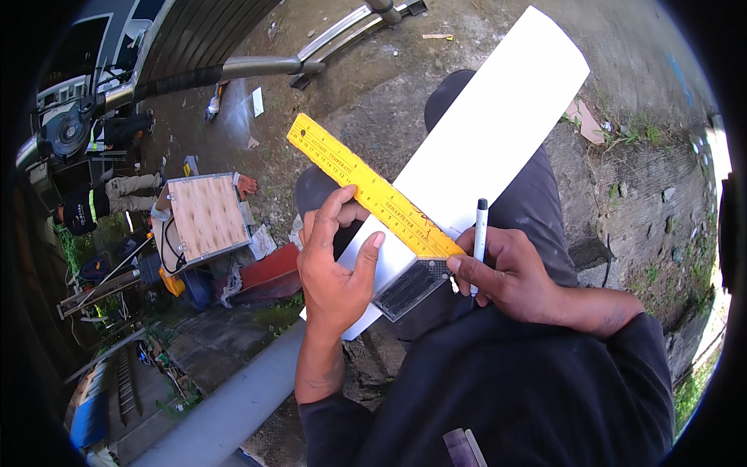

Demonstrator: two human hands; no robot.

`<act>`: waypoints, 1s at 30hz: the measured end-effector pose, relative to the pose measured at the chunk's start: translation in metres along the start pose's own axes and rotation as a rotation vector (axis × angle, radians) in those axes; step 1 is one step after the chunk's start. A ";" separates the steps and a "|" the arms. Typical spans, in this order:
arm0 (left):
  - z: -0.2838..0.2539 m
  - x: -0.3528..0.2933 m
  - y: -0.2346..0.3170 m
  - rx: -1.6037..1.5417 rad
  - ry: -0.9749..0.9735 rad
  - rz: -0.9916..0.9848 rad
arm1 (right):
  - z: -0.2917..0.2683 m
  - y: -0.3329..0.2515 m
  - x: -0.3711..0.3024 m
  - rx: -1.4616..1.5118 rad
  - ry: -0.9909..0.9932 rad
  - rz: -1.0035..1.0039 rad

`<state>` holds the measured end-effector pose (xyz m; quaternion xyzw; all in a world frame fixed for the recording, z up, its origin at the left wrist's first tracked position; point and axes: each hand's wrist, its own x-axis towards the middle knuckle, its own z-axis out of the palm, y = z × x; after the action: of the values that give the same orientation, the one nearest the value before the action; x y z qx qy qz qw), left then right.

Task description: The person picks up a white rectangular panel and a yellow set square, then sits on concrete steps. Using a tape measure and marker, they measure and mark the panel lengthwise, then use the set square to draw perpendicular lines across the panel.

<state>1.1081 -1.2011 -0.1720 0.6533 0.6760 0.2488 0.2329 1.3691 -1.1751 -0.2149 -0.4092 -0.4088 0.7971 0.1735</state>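
A yellow, ruler-like metal blade [377,191] with a flat black stock [412,288] lies across a long white flat panel [498,117] resting over dark-trousered legs [537,206]. The left hand [334,272] touches the blade with a fingertip, its thumb spread well away, while the right hand [513,276] pinches a slim white marker with a black end [479,243] beside the stock. With contact that light and knees for support, the blade could swivel or the panel tilt, spoiling their alignment.
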 end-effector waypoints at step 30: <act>-0.128 -0.053 0.052 -0.313 0.494 0.162 | -0.037 -0.134 -0.016 -0.078 -0.005 -0.796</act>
<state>1.0686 -1.2570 -0.0410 0.5811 0.6114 0.5191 0.1383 1.4002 -1.0845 -0.1126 -0.2230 -0.5656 0.6524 0.4524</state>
